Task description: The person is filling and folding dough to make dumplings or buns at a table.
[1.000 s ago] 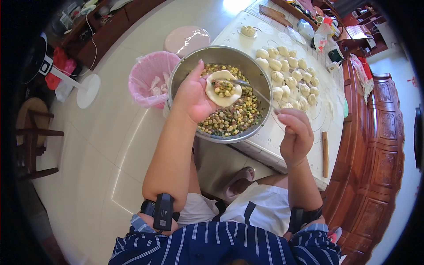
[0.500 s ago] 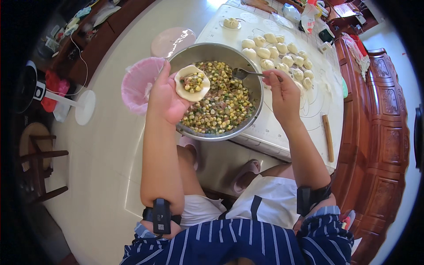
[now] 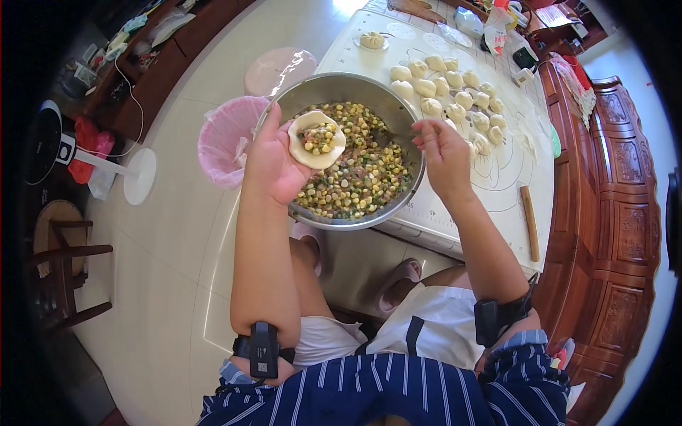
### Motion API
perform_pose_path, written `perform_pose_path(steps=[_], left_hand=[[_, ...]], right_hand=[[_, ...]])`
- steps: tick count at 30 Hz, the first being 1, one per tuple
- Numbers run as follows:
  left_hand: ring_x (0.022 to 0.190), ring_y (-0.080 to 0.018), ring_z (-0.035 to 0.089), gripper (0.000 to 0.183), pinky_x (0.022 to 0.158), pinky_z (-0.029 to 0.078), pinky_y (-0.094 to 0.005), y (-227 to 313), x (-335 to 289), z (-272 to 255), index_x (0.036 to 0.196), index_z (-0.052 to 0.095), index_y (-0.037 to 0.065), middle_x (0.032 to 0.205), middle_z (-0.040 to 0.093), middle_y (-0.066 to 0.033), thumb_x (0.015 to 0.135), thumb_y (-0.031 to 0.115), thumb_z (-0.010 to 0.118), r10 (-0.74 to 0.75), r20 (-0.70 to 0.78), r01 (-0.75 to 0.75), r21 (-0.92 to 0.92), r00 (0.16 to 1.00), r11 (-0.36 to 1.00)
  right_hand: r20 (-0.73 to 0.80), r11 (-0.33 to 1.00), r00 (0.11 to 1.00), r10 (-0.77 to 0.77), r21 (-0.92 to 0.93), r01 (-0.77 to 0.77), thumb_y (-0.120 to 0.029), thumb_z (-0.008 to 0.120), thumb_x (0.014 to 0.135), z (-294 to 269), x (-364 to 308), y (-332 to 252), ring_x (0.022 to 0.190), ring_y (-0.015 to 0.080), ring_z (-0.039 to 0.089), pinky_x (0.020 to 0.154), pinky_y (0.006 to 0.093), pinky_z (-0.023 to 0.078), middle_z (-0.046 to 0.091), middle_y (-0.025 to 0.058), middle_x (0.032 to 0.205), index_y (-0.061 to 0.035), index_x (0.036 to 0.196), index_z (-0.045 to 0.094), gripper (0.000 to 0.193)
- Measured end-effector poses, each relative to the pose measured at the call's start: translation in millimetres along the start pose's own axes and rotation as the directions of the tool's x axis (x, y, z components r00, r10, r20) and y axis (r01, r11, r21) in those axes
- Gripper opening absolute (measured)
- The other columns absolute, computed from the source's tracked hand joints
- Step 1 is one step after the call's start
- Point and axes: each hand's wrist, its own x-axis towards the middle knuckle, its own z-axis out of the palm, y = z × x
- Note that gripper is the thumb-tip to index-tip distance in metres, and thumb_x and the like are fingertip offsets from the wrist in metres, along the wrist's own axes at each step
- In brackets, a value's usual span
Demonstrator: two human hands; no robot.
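On the palm of my left hand [image 3: 273, 160] lies a round dough wrapper [image 3: 300, 150] with a small heap of filling [image 3: 317, 138] in its middle. The thumb points up beside it. Under and beyond this hand stands a large steel basin [image 3: 341, 226] of chopped filling [image 3: 355, 188], with yellow, green and pinkish bits. At the basin's right rim, my right hand [image 3: 446, 156] has its fingers pinched together on the spoon, whose shape is hard to make out now against the basin's dark inner wall.
Many dough pieces [image 3: 425, 88] sit on the white table mat [image 3: 455, 206], with a pleated bun [image 3: 372, 40] on a small dish at the far end. A wooden rolling pin [image 3: 530, 224] lies at right. Left of the basin is a pink-lined bin [image 3: 220, 149], with a pink stool [image 3: 280, 69] beyond.
My right hand has shifted slightly left and down toward the basin's rim, and the spoon shows far less. The wrapper in my left hand has moved slightly right and down.
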Motion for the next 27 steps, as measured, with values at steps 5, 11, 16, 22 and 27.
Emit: perform_pose_path(steps=[5, 11, 16, 22, 27], left_hand=[[0.121, -0.0364, 0.046, 0.064, 0.102, 0.037, -0.0550, -1.1, 1.7, -0.7, 0.128, 0.041, -0.009, 0.130, 0.047, -0.0227, 0.098, 0.047, 0.034, -0.017, 0.015, 0.017, -0.014, 1.000, 1.000], [0.120, -0.0364, 0.047, 0.063, 0.099, 0.039, -0.0562, -2.8, 3.8, -1.0, 0.129, 0.040, -0.007, 0.129, 0.047, -0.0222, 0.098, 0.047, 0.034, -0.039, 0.043, 0.040, -0.037, 0.998, 0.999], [0.113, -0.0331, 0.053, 0.063, 0.094, 0.045, -0.0516, -4.3, 2.7, -0.4, 0.124, 0.044, -0.006, 0.122, 0.053, -0.0195, 0.097, 0.050, 0.035, -0.030, 0.042, 0.030, 0.000, 0.999, 1.000], [0.114, -0.0334, 0.052, 0.062, 0.094, 0.044, -0.0520, -3.9, 4.3, -2.5, 0.125, 0.043, -0.006, 0.124, 0.052, -0.0199, 0.097, 0.049, 0.035, -0.040, 0.066, 0.041, -0.013, 0.997, 0.999], [0.116, -0.0338, 0.051, 0.060, 0.096, 0.043, -0.0529, -5.7, 2.9, 1.3, 0.127, 0.041, -0.005, 0.126, 0.050, -0.0200, 0.098, 0.047, 0.033, -0.045, 0.062, 0.047, -0.024, 0.997, 0.999]], right_hand=[[-0.033, 0.994, 0.995, -0.089, -0.069, 0.086, -0.019, 0.049, 0.094, -6.4, 7.2, 0.6, 0.070, 0.0220, 0.064, 0.064, 0.0319, 0.049, 0.065, 0.0116, 0.080, -0.0031, 0.094, 0.062, 0.020], [0.019, 0.996, 0.996, 0.084, 0.035, -0.085, -0.020, 0.048, 0.095, 7.1, 3.5, 0.4, 0.067, 0.0180, 0.063, 0.063, 0.0307, 0.049, 0.065, 0.0104, 0.079, -0.0031, 0.093, 0.062, 0.022], [-0.026, 0.938, 0.960, 0.280, 0.220, -0.268, -0.020, 0.045, 0.097, -0.8, 8.8, 7.2, 0.067, 0.0090, 0.059, 0.060, 0.0229, 0.046, 0.064, 0.0057, 0.078, -0.0013, 0.097, 0.060, 0.024], [-0.019, 0.806, 0.871, 0.491, 0.389, -0.446, -0.019, 0.044, 0.096, -16.8, 7.1, 16.9, 0.060, 0.0083, 0.056, 0.053, 0.0215, 0.043, 0.063, 0.0056, 0.073, -0.0018, 0.096, 0.059, 0.023], [-0.037, 0.814, 0.908, 0.417, 0.461, -0.354, -0.021, 0.047, 0.097, -23.0, 0.4, 23.7, 0.065, 0.0084, 0.057, 0.058, 0.0222, 0.044, 0.064, 0.0060, 0.081, -0.0018, 0.097, 0.059, 0.023]])
